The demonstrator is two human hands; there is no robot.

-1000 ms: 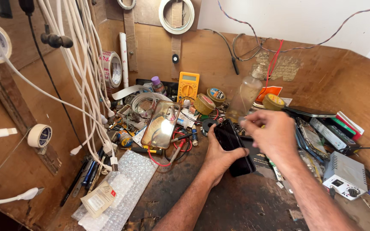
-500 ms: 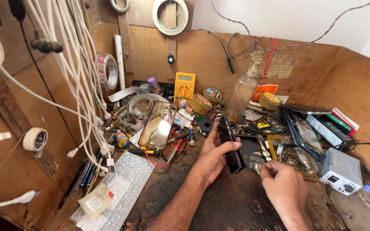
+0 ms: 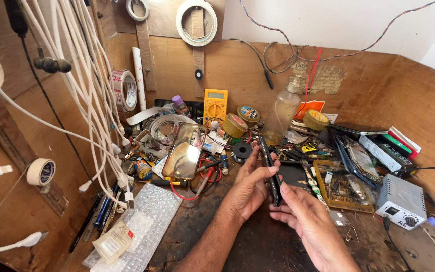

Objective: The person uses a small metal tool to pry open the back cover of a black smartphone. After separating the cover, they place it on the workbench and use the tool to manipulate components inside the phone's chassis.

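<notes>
- The grip of the left hand (image 3: 250, 189) is closed around a dark phone (image 3: 270, 171), which stands on its edge. The thumb lies over the side of the phone that faces the person, and the fingers are behind it.
- The right hand (image 3: 305, 216) is just beside the lower end of the phone. Its fingertips (image 3: 284, 190) touch the lower edge, and the fingers are bent, not spread. Whether this grip really pinches the phone or only rests against it, I cannot tell from this view.
- The phone is held above the dark counter (image 3: 212, 226), in front of the person and a little right of the middle of the picture.
- Its long axis goes from the upper end, far from the person and a little to the left, down to the lower end, near the person. Only the thin side shows to the camera.
- The upper end stands free above the left hand. The lower end lies between the two hands, so the right hand is nearer to it.
- Near the phone, on the counter: a clear phone case (image 3: 185, 151) to the left, a flat dark part (image 3: 294, 176) just behind the hands, a green circuit board (image 3: 341, 186) to the right, and a yellow multimeter (image 3: 215, 105) well apart at the back wall.
</notes>
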